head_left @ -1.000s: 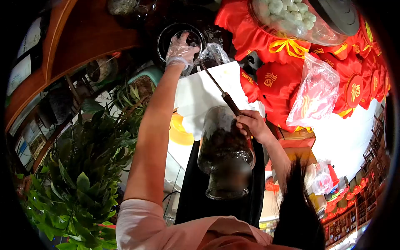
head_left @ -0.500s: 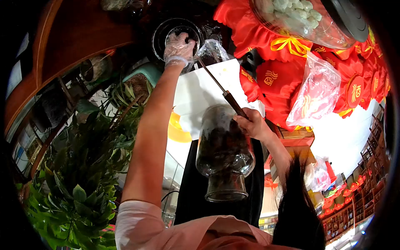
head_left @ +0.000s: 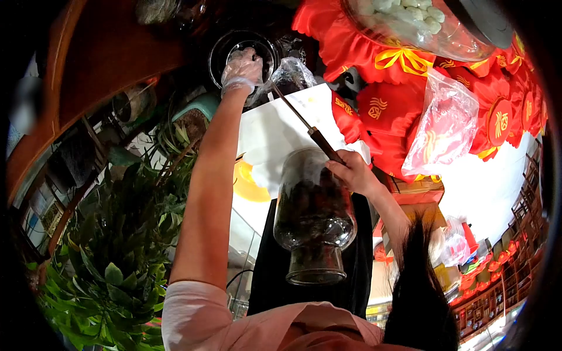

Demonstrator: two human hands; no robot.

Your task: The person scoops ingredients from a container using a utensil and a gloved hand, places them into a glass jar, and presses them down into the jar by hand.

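My left hand, in a clear plastic glove, is at the mouth of a round glass container at the top. Its fingers look curled over dark contents; the fingertips are partly hidden. A thin metal rod tool with a dark handle is gripped in my bare right hand. The rod's far end lies by a crumpled clear plastic bag, close to my left wrist. Below the handle, in front of my body, stands a glass jar with dark contents; my right hand overlaps its upper edge.
Red cloth-covered jars with yellow lettering crowd the right side, a clear plastic bag over them. A glass bowl of pale stones is above. Leafy plants fill the left. A white surface lies between my arms.
My left hand has shifted slightly left and down in view, its fingers still at the container. The tool and my right hand stay nearly the same.
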